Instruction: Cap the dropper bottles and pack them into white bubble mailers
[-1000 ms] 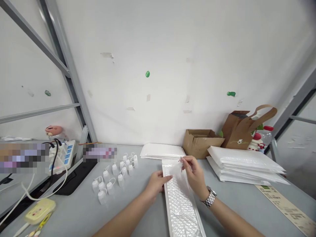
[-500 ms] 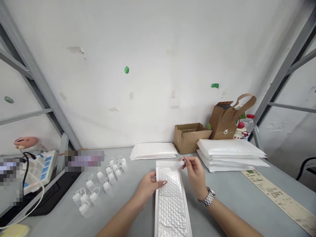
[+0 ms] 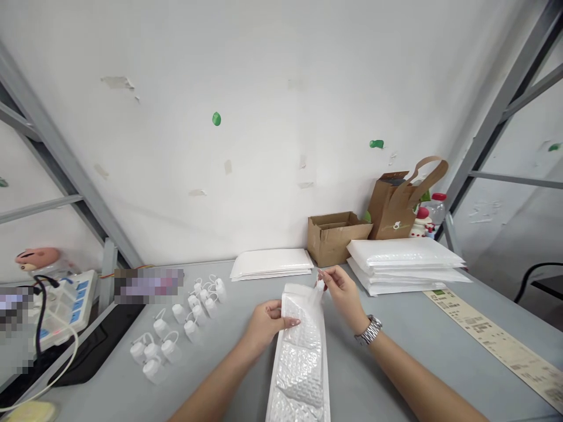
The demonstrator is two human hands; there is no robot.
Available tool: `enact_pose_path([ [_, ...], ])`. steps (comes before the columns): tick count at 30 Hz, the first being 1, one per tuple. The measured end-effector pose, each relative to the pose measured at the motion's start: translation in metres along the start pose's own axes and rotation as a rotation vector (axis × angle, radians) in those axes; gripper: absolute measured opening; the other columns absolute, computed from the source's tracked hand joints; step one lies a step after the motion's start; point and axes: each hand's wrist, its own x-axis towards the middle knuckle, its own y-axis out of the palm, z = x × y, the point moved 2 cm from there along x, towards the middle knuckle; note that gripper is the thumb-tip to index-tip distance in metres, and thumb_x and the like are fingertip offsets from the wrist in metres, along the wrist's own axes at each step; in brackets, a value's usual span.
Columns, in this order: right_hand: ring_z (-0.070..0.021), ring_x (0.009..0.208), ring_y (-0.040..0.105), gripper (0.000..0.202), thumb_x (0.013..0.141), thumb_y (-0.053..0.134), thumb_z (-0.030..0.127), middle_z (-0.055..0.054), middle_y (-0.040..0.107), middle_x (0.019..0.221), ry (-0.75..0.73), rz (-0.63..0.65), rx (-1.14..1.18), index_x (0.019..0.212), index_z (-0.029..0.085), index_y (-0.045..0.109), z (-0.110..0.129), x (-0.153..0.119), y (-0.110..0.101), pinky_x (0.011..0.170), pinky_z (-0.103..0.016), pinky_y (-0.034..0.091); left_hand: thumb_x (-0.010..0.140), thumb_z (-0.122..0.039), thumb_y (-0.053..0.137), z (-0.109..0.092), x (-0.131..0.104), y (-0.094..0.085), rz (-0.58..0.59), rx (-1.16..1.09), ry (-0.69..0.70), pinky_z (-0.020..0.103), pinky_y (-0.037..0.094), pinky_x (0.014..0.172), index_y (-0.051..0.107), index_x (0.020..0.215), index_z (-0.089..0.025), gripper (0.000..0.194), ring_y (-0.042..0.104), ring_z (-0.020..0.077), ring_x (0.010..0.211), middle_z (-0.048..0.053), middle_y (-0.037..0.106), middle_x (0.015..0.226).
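A white bubble mailer (image 3: 299, 357) lies lengthwise in front of me, its top end pointing at the wall. My left hand (image 3: 266, 322) grips the upper left edge, thumb on the face and fingers at the side. At the upper right corner, my right hand (image 3: 341, 290), wearing a metal watch, pinches a narrow, pale translucent strip (image 3: 319, 287). Where the strip joins the mailer is hard to make out. To the left stand several small white-capped bottles (image 3: 191, 330), many with loops on top.
Flat white mailers (image 3: 272, 262) lie near the wall. Beside an open cardboard box (image 3: 332, 237) are a brown paper bag (image 3: 389, 211) and a stack of padded mailers (image 3: 404, 255). A printed strip (image 3: 488, 337) crosses the right side; a power strip (image 3: 79, 302) with cables sits left.
The pale strip now stands more upright, and my right hand has shifted slightly up and left with it. The mailer's lower part has swung left. The camera view has also shifted slightly.
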Motion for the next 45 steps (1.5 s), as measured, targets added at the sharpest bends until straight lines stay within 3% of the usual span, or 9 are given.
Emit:
enact_pose_path([
  [6,-0.0161,0.058,0.052,0.031,0.079,0.056,0.049,0.0,0.058,0.061,-0.004,0.025,-0.023,0.067,0.02,0.055,-0.001,0.001,-0.002,0.057,-0.029,0.042,0.05,-0.036,0.081,-0.001,0.004,-0.007,-0.052,0.002,0.045,0.035,0.048,0.078,0.07,0.079,-0.013,0.039,0.067,0.0269,0.084,0.008,0.075,0.082],
  [11,-0.0153,0.061,0.055,0.025,0.086,0.048,0.044,0.0,0.059,0.07,-0.056,-0.169,0.027,0.077,0.021,0.05,0.0,-0.004,-0.004,0.062,-0.031,0.046,0.047,-0.032,0.083,-0.003,0.001,-0.007,-0.064,0.028,0.026,0.036,0.049,0.077,0.071,0.079,-0.013,0.039,0.067,0.0266,0.079,0.008,0.075,0.08],
  [14,-0.016,0.064,0.056,0.023,0.087,0.047,0.043,-0.002,0.06,0.073,-0.107,-0.206,0.013,0.078,0.021,0.049,0.0,-0.006,-0.005,0.063,-0.032,0.047,0.045,-0.031,0.084,-0.002,-0.002,-0.002,-0.037,0.034,0.0,0.036,0.049,0.075,0.071,0.076,-0.013,0.038,0.067,0.0262,0.076,0.007,0.075,0.077],
  [20,-0.0172,0.065,0.057,0.026,0.087,0.046,0.044,-0.002,0.06,0.07,-0.129,-0.079,-0.111,0.075,0.021,0.052,0.003,-0.008,-0.003,0.065,-0.032,0.045,0.043,-0.032,0.084,-0.001,0.0,0.0,-0.002,0.034,-0.005,0.033,0.048,0.072,0.072,0.073,-0.013,0.038,0.067,0.0246,0.073,0.007,0.074,0.074],
  [26,-0.0161,0.06,0.053,0.03,0.081,0.053,0.047,0.001,0.058,0.062,0.014,0.089,-0.036,0.067,0.021,0.051,-0.001,-0.002,0.002,0.06,-0.029,0.041,0.046,-0.035,0.083,0.005,0.002,0.0,-0.009,0.015,-0.012,0.031,0.048,0.064,0.072,0.074,-0.012,0.037,0.066,0.023,0.069,0.007,0.074,0.074],
  [40,-0.0133,0.048,0.053,0.032,0.06,0.067,0.048,0.002,0.059,0.05,0.3,0.164,0.086,0.064,0.018,0.059,-0.017,0.004,0.011,0.05,-0.026,0.042,0.049,-0.047,0.079,0.008,0.007,-0.005,-0.099,-0.063,0.016,0.028,0.045,0.06,0.071,0.078,-0.012,0.047,0.063,0.0206,0.065,0.006,0.072,0.07],
  [45,-0.0146,0.048,0.056,0.034,0.059,0.068,0.048,0.003,0.06,0.047,0.347,0.131,0.101,0.067,0.02,0.052,-0.023,0.003,0.012,0.054,-0.028,0.044,0.047,-0.049,0.079,0.008,0.008,-0.006,-0.123,-0.075,0.035,0.028,0.044,0.059,0.071,0.077,-0.011,0.048,0.063,0.0206,0.063,0.006,0.072,0.067],
])
